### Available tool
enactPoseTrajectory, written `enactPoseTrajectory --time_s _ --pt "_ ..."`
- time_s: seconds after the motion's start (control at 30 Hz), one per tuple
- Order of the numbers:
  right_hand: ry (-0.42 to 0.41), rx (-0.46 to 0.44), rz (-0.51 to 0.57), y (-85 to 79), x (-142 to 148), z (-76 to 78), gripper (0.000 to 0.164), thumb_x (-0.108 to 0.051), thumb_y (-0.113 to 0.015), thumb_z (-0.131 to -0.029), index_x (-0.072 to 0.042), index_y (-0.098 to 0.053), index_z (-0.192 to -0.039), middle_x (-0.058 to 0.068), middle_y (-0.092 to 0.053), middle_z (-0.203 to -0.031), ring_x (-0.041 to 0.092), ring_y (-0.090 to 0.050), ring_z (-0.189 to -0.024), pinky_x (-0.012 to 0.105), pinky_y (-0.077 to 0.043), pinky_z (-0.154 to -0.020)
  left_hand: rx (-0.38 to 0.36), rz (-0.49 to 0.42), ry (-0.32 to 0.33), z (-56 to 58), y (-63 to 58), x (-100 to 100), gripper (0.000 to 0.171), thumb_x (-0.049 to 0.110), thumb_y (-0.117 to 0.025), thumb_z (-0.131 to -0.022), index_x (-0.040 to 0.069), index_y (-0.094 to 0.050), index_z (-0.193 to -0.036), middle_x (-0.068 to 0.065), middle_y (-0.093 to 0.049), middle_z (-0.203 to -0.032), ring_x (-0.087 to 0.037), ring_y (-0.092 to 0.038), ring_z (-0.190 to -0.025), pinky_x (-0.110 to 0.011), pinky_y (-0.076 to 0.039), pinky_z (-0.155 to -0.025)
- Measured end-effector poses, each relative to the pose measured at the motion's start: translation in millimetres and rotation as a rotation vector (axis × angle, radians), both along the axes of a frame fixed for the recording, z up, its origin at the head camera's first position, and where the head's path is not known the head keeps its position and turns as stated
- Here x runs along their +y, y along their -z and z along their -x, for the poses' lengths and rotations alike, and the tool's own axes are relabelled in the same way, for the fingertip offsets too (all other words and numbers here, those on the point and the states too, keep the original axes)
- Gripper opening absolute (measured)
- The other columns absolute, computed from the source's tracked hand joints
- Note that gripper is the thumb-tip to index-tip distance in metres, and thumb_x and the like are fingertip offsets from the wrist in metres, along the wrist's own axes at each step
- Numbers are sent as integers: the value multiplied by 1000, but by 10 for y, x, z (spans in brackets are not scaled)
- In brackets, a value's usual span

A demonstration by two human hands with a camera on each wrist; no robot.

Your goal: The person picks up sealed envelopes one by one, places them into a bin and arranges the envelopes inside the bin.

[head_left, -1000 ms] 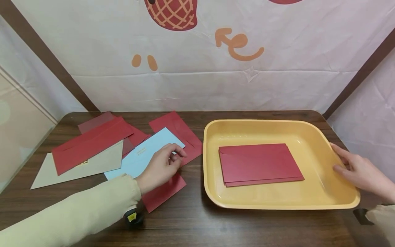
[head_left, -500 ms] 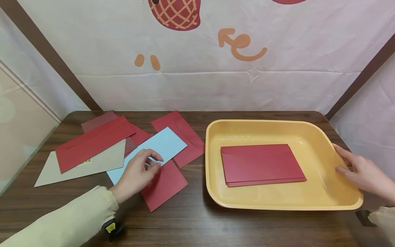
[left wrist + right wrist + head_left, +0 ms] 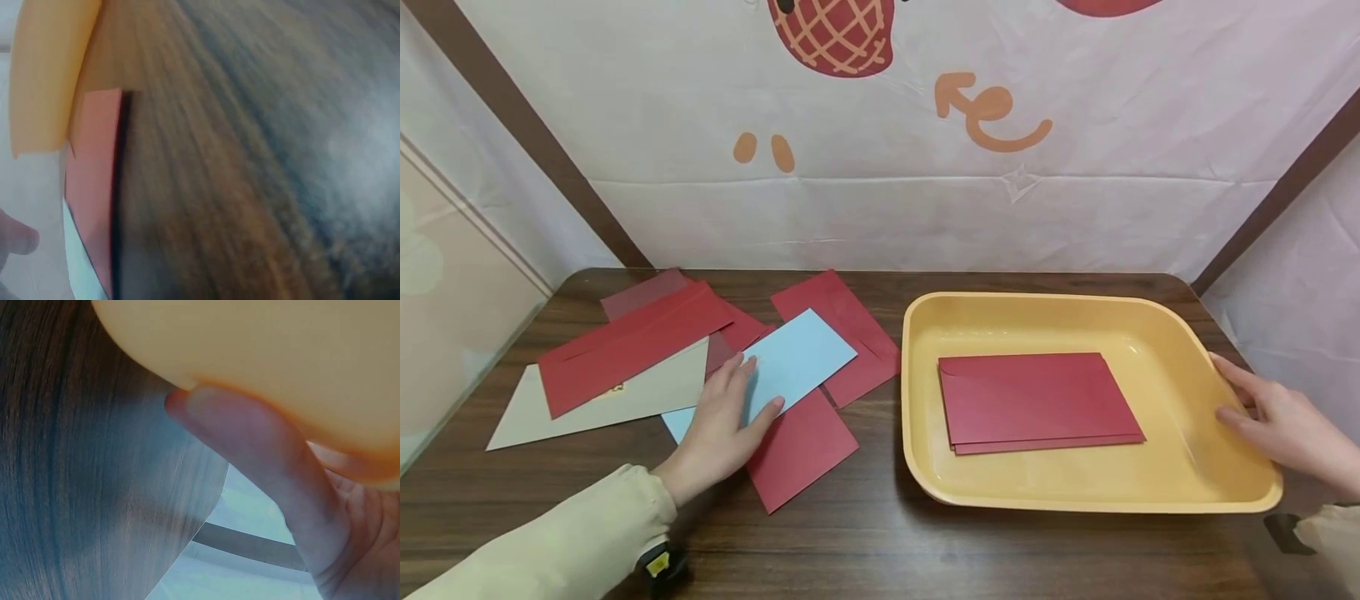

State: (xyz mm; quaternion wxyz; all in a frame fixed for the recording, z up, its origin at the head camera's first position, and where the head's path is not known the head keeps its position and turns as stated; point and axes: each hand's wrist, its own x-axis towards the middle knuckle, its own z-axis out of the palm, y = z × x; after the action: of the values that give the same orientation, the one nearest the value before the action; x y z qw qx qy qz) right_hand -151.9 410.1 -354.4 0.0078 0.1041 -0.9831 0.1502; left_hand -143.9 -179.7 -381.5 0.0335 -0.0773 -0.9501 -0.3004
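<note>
Fingers of the left hand (image 3: pixel 718 429) loosely straight over the pale blue envelope (image 3: pixel 808 350), contact unclear; right hand (image 3: pixel 1285 421) grips the yellow tray (image 3: pixel 1075 500) by its right edge. Tray holds stacked red envelopes (image 3: pixel 1037 398). Smooth, round-cornered walls; wood-grain table (image 3: pixel 850 554) shows along its front edge, loose red envelope (image 3: pixel 857 346) near its left rim.

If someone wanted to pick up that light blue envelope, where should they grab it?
Probably by the short edge at its far right end, coming from the right: the light blue envelope is flat and thin, and that end lies over a red envelope, uncovered. The left hand covers part of its other half.
</note>
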Motion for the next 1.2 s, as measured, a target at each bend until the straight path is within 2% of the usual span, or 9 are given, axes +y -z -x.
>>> enactPoseTrajectory --time_s 0.13,0.27,0.43,0.77,0.93,1.2 --pt "-1 2 -6 4 4 0 64 -1 -61 -86 18 -29 -138 18 -65 -79 -7 -44 -55 22 -39 -49 -47 38 39 25 53 4 73 25 -56 -96 -15 -20 -145 -34 -16 -152 -50 -13 -141 -65 -19 -109" --pt "1 2 -7 4 3 5 64 -2 -61 -86 18 -29 -138 17 -65 -79 -7 -44 -56 22 -39 -50 -76 55 59 46 102 5 71 23 -54 -96 -16 -19 -144 -35 -15 -152 -51 -11 -141 -64 -14 -111" --pt "4 -4 -6 -2 1 9 65 -2 -61 -86 18 -29 -139 19 -65 -79 -6 -44 -55 22 -39 -50 -67 75 99 66 149 5 67 18 -55 -95 -16 -22 -144 -34 -18 -152 -50 -14 -141 -65 -14 -111" --pt "-3 6 -5 15 11 2 64 -1 -61 -86 18 -29 -139 16 -64 -77 -6 -44 -54 22 -39 -49 -73 109 185 88 116 17 63 12 -52 -94 -13 -25 -145 -31 -19 -153 -48 -16 -142 -65 -11 -111" --pt "1 -5 10 12 1 3 66 1 -60 -86 17 -27 -140 15 -64 -77 -6 -46 -54 22 -40 -49 -75 127 262 130 119 -17 61 10 -50 -95 -10 -24 -146 -28 -19 -154 -46 -16 -143 -65 -11 -111" --pt "-3 0 10 13 3 2 66 1 -61 -86 17 -27 -140 17 -65 -77 -6 -46 -53 22 -40 -49 -120 161 457 224 62 -146 59 15 -46 -99 -4 -21 -150 -21 -15 -158 -40 -12 -145 -60 -11 -113"
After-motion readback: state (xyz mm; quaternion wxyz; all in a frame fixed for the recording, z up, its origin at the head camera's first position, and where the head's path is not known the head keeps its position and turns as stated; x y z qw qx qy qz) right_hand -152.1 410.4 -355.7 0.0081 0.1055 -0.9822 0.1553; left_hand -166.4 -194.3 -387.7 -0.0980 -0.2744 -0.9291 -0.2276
